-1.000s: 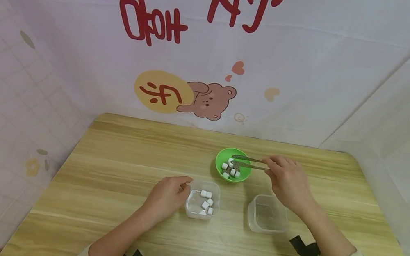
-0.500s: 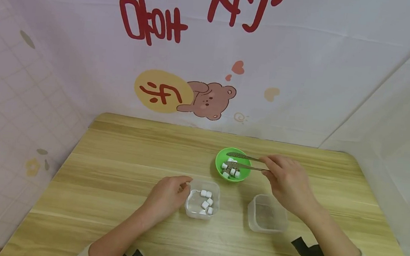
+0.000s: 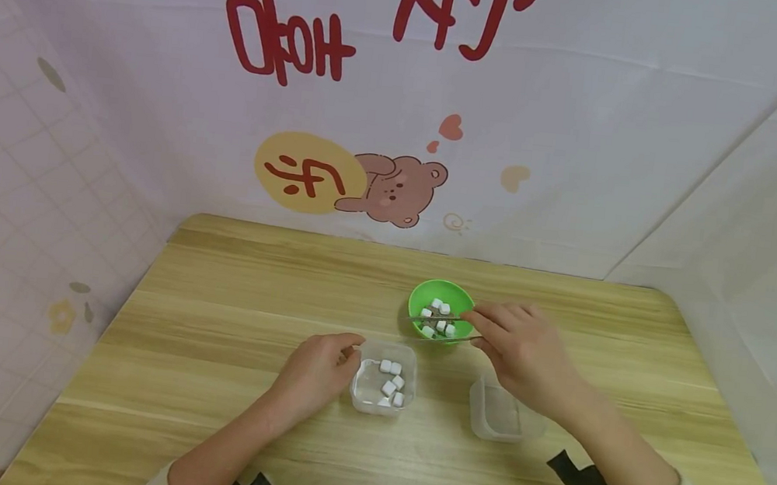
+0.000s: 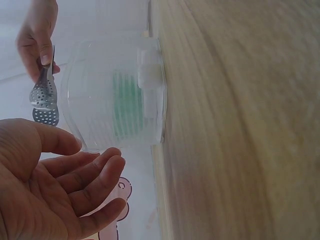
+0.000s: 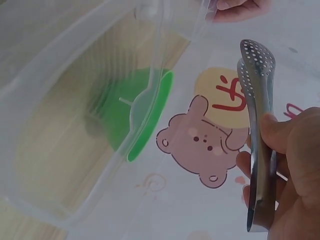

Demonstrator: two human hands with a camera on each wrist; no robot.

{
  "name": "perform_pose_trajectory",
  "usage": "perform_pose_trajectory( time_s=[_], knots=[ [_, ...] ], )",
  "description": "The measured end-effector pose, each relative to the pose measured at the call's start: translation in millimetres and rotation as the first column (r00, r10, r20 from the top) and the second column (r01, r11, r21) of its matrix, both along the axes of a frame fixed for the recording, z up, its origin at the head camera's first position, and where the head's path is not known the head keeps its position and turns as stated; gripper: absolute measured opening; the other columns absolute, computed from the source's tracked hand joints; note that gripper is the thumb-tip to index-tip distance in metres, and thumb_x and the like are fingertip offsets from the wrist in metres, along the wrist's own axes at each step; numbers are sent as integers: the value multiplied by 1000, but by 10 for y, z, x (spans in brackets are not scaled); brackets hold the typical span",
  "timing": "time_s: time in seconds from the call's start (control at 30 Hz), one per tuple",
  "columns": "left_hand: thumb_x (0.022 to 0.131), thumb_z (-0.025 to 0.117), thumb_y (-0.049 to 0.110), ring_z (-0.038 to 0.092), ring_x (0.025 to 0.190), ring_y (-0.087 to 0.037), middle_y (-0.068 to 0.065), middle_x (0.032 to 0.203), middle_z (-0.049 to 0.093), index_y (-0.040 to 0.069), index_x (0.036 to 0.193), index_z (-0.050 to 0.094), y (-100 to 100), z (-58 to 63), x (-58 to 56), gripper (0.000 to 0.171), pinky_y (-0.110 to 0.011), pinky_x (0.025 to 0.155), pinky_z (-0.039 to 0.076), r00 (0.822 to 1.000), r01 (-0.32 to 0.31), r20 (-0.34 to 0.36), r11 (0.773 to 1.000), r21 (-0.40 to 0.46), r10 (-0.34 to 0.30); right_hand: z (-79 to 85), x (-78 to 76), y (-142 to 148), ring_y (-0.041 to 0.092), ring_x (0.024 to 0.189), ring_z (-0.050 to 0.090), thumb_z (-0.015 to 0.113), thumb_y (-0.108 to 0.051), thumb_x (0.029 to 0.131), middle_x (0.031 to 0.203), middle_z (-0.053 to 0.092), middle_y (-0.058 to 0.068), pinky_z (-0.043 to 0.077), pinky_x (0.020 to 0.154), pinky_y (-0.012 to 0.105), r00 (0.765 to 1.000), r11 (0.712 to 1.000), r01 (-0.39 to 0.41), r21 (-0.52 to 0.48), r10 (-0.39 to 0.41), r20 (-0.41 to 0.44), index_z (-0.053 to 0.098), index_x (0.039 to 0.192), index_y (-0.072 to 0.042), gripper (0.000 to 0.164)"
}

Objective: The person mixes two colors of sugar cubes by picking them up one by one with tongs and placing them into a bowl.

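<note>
My left hand (image 3: 320,372) pinches the rim corner of a clear plastic container (image 3: 372,409) between thumb and index finger, the other fingers loosely bent. Several small white cubes (image 3: 389,388) lie inside it. My right hand (image 3: 525,357) grips metal tongs (image 5: 260,135) with perforated tips. In the head view the tongs' spread arms cross over the front of a green bowl (image 3: 440,288), pointing left toward the clear container. Nothing shows between the tips. Several white cubes (image 3: 444,309) and some dark bits lie in the bowl.
A second clear container (image 3: 481,411) stands on the wooden table (image 3: 252,276) under my right forearm, partly hidden by the hand. Fabric walls enclose the back and sides, with a printed bear (image 3: 401,189) behind the bowl.
My right hand has moved the tongs left and toward me, from inside the bowl to over its front rim. The left hand and its container stay put.
</note>
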State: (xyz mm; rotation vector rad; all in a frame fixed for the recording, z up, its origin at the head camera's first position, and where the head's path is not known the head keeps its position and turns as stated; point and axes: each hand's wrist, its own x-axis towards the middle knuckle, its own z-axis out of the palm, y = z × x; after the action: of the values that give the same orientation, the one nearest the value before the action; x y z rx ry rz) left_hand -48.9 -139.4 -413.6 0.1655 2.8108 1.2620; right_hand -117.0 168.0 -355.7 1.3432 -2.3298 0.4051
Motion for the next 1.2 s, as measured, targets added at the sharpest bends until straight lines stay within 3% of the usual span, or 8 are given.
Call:
perform_pose_trajectory(
  time_s=[0.43,0.73,1.2],
  knots=[
    [99,61,9,57,70,-11,-7,100,75,2,124,74,17,14,-11,30,-31,63,49,1000,-9,-1,1000,-7,9,-75,52,-155,24,104,70,83,-8,85,114,74,4,55,89,43,998,975,-58,214,61,-5,74,120,-5,36],
    [99,60,9,53,64,-11,-8,103,75,1,126,74,3,13,-1,31,-29,57,44,1000,-7,13,1000,0,7,-175,103,-318,20,96,68,80,-1,79,104,71,-1,53,87,38,990,954,-124,273,137,-30,77,113,-8,35],
    [99,59,11,49,59,-9,-3,93,72,1,127,73,19,-9,-13,32,-28,55,43,1000,-11,8,1000,-13,12,-190,127,-556,18,84,62,76,-2,79,98,69,-5,48,84,36,983,910,-133,393,171,-62,78,105,-17,31]
  ],
)
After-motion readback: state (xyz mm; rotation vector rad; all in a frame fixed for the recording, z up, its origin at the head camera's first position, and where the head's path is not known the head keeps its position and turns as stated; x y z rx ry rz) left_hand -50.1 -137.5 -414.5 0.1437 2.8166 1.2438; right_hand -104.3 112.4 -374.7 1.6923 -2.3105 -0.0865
